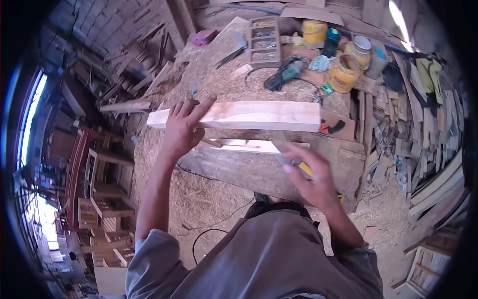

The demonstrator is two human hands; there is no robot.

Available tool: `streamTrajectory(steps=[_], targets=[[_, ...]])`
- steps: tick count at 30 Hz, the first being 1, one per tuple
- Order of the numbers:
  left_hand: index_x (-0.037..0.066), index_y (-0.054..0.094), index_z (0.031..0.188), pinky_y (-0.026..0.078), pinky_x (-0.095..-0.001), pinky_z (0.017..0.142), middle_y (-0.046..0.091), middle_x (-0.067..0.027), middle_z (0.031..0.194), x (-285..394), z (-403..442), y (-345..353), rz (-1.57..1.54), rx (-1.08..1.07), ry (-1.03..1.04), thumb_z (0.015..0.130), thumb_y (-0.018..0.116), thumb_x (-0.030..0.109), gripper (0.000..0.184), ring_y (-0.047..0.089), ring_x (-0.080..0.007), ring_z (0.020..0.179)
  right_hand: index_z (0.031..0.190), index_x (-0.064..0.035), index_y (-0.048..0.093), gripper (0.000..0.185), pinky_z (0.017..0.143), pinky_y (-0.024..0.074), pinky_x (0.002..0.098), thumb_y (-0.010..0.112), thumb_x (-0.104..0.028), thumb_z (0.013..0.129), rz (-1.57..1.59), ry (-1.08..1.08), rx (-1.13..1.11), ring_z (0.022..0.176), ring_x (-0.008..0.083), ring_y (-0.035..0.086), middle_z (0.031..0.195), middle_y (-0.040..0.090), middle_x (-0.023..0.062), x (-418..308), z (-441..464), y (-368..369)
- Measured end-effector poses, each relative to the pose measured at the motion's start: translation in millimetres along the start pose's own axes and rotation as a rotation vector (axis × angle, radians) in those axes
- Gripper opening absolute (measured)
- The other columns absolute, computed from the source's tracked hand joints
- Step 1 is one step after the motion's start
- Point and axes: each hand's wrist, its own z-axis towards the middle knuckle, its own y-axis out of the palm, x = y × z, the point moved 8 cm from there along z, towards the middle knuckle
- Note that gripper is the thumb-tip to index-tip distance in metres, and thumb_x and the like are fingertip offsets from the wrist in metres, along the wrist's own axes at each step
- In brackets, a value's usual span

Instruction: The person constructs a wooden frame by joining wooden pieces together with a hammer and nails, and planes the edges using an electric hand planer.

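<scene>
A thick, pale squared timber [259, 113] lies lengthwise across the workbench. My left hand [184, 122] is closed over its left part, fingers on top and thumb on the near side. My right hand [313, 174] is over the near side of the bench, below the timber's right part. It is blurred, with thumb and forefinger apart. A yellow and grey tool [305, 169] shows between them, partly hidden; its kind is unclear. Between the timber and my right hand lies a thinner pale strip of wood [244, 145].
Farther back are a compartmented wooden tray [264, 42] of small hardware, a corded power tool [287, 74], a handsaw [232, 55] and yellow tubs [343, 73]. An orange and black tool [332, 126] lies past the timber's right end. Wood offcuts [393, 114] are stacked right; shavings cover the floor.
</scene>
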Motion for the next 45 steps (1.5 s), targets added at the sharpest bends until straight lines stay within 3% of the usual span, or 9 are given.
streamTrajectory(steps=[4,9,13,15,19,28,35,39,45], targets=[[0.024,0.056,0.162,0.042,-0.0540,0.119,0.064,-0.0146,0.137,-9,-4,7,0.038,0.027,0.009,0.074,0.080,0.008,0.092,0.058,-0.0393,0.133,0.137,-0.0067,0.074,0.057,0.092,0.0630,0.0411,0.089,-0.031,0.087,-0.641,-0.469,0.194,0.109,0.0303,0.076,0.123,0.074,0.0129,-100,64,-2],[0.017,0.039,0.170,0.029,-0.0637,0.130,0.026,-0.0224,0.175,-48,-60,32,0.078,0.430,-0.243,0.087,0.089,0.023,0.097,0.033,-0.0461,0.160,0.129,-0.0109,0.078,0.058,0.092,0.0627,0.0390,0.092,-0.040,0.081,-1.153,-0.369,0.151,0.110,0.0293,0.075,0.126,0.074,0.0074,-87,114,31],[-0.002,0.045,0.162,0.042,-0.0498,0.119,0.055,-0.0260,0.153,-74,-174,157,-0.484,0.551,-0.938,0.097,0.079,0.016,0.075,0.053,-0.0404,0.143,0.129,-0.0116,0.079,0.059,0.094,0.0598,0.0423,0.091,-0.044,0.081,-1.274,-0.079,-0.007,0.108,0.0319,0.075,0.124,0.076,0.0076,-77,153,38],[-0.007,0.047,0.158,0.049,-0.0440,0.111,0.068,-0.0202,0.134,-38,-243,311,-1.295,0.381,-1.387,0.105,0.072,0.021,0.066,0.065,-0.0309,0.125,0.133,-0.0110,0.079,0.065,0.094,0.0586,0.0441,0.093,-0.043,0.078,-1.427,-0.026,-0.141,0.106,0.0345,0.075,0.122,0.077,0.0116,-84,178,55],[0.001,0.052,0.158,0.049,-0.0415,0.110,0.068,-0.0163,0.138,100,-237,418,-1.949,-0.201,-1.421,0.108,0.067,0.046,0.069,0.065,-0.0267,0.125,0.142,-0.0123,0.071,0.075,0.094,0.0560,0.0495,0.088,-0.054,0.082,-1.231,-0.123,-0.228,0.108,0.0408,0.074,0.124,0.076,0.0162,-44,195,75],[0.004,0.057,0.151,0.047,-0.0482,0.116,0.067,-0.0129,0.141,115,-120,482,-2.514,0.289,-1.722,0.101,0.074,0.054,0.073,0.062,-0.0316,0.134,0.123,-0.0091,0.072,0.064,0.084,0.0560,0.0517,0.086,-0.059,0.085,-1.278,0.017,-0.270,0.098,0.0433,0.075,0.106,0.077,0.0206,-43,202,74],[0.001,0.067,0.131,0.059,-0.0378,0.073,0.073,-0.0110,0.111,104,-243,373,-1.922,0.484,-1.931,0.090,0.088,0.032,0.056,0.073,-0.0235,0.089,0.136,-0.0060,0.075,0.072,0.090,0.0584,0.0462,0.089,-0.052,0.083,-0.913,0.196,-0.286,0.101,0.0369,0.078,0.111,0.080,0.0219,-31,197,55],[-0.004,0.061,0.117,0.059,-0.0411,0.076,0.073,-0.0147,0.102,75,-344,328,-1.293,0.784,-1.954,0.087,0.089,0.028,0.052,0.072,-0.0245,0.089,0.139,0.0014,0.071,0.073,0.096,0.0586,0.0383,0.096,-0.027,0.076,-0.619,0.185,-0.452,0.105,0.0267,0.077,0.119,0.080,0.0176,57,166,85],[-0.005,0.065,0.114,0.058,-0.0479,0.090,0.077,-0.0239,0.104,35,-422,288,-0.740,0.242,-2.080,0.076,0.090,0.037,0.063,0.077,-0.0365,0.098,0.127,0.0012,0.076,0.057,0.089,0.0584,0.0360,0.091,-0.036,0.087,-0.419,0.406,-0.523,0.098,0.0199,0.076,0.108,0.081,0.0126,245,96,114]])
